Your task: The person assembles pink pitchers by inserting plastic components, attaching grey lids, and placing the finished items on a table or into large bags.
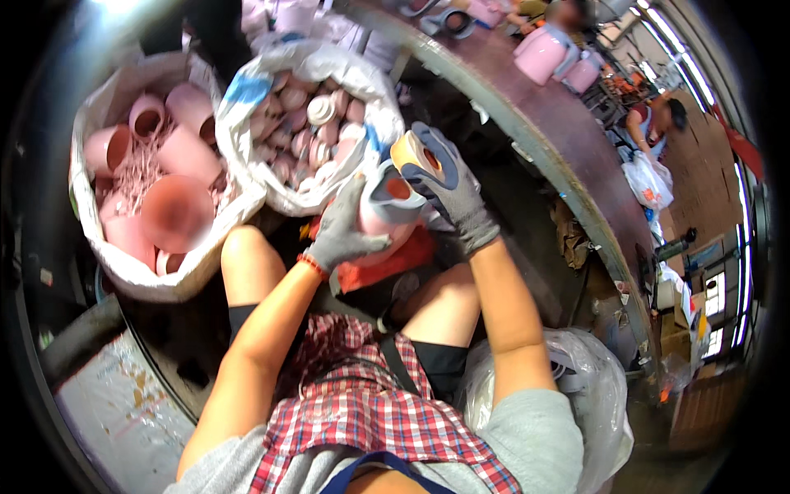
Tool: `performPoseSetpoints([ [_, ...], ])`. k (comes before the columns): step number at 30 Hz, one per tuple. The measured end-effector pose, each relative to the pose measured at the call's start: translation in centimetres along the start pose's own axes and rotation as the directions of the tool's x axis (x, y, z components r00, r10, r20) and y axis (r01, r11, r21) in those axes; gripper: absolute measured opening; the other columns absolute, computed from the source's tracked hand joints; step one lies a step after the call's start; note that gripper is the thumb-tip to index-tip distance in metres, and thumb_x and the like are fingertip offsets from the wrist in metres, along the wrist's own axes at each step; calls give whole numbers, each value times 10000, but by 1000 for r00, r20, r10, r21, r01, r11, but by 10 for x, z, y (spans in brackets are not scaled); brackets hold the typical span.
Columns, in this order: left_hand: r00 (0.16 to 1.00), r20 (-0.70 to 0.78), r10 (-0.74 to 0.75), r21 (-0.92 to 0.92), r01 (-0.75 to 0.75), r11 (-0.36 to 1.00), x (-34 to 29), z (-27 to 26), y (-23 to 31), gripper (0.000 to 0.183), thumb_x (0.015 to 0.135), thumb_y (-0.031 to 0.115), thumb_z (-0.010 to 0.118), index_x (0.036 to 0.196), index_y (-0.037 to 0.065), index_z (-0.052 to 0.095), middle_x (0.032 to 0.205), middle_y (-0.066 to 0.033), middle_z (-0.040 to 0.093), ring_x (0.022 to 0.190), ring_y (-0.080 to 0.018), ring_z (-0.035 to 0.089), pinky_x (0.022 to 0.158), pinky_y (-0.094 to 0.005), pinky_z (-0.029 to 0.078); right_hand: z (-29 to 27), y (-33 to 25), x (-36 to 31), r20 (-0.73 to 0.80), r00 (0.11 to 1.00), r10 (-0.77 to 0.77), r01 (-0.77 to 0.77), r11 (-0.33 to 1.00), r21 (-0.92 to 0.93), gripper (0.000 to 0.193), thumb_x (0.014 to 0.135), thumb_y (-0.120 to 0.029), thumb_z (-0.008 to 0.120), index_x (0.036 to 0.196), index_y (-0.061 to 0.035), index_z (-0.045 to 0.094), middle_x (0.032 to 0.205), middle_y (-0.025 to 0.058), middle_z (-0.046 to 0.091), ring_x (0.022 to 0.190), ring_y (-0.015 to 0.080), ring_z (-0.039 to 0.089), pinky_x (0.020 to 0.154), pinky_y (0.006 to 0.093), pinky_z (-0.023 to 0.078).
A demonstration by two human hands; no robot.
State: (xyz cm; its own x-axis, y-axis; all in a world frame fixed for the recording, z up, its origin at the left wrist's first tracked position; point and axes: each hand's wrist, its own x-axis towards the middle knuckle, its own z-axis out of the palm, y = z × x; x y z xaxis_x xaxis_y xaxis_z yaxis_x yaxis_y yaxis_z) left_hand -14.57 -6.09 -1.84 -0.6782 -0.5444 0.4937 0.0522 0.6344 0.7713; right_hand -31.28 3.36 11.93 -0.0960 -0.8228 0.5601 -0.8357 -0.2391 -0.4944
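Observation:
My left hand (339, 226), in a grey glove, grips the side of a pink jug-like shell (380, 221) with a grey collar round its open top. The shell stands tilted between my knees, above a red object (395, 262). In my right hand (457, 191), also gloved, is a yellow-edged, ring-like piece (405, 153) with an orange-brown hollow; its exact kind I cannot make out. This piece is held just to the upper right of the shell's collar. My right fingers curl round its far side and partly hide it.
A white sack (99, 235) of pink cylindrical shells stands at the left. Beside it, another white sack (239, 148) holds small pink caps. A long curved-looking bench (568, 152) carries pink jugs (539, 56) on the right. Clear plastic bag (605, 395) by my right elbow; a co-worker (650, 123) beyond the bench.

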Motion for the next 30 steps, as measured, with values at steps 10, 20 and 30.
performPoseSetpoints([
  [10, 936, -261, -236, -527, 66, 847, -53, -61, 4, 852, 689, 133, 799, 1372, 26, 301, 1214, -79, 471, 1055, -168, 482, 869, -288, 437, 103, 94, -100, -167, 905, 392, -422, 879, -221, 767, 692, -526, 728, 1296, -120, 486, 1286, 180, 487, 1120, 362, 520, 893, 432, 446],
  [20, 968, 210, -138, -573, 236, 785, -45, -99, 23, 1108, 644, 648, 732, 1396, -26, 276, 1329, -101, 437, 1209, -191, 418, 1018, -353, 334, -9, -34, -31, 415, 877, 241, -462, 658, 595, 468, 888, -292, 635, 1252, -29, 506, 942, 43, 633, 794, 80, 587, 688, 231, 497],
  [30, 965, 226, -130, -870, 260, 420, -31, -60, 31, 827, 783, 418, 707, 1418, 97, 283, 1380, -158, 413, 1209, -277, 481, 973, -410, 416, -154, -56, -45, -359, 830, 428, -293, 880, 373, 225, 893, -118, 612, 1088, -10, 585, 937, 31, 623, 755, 90, 578, 666, 229, 472],
])
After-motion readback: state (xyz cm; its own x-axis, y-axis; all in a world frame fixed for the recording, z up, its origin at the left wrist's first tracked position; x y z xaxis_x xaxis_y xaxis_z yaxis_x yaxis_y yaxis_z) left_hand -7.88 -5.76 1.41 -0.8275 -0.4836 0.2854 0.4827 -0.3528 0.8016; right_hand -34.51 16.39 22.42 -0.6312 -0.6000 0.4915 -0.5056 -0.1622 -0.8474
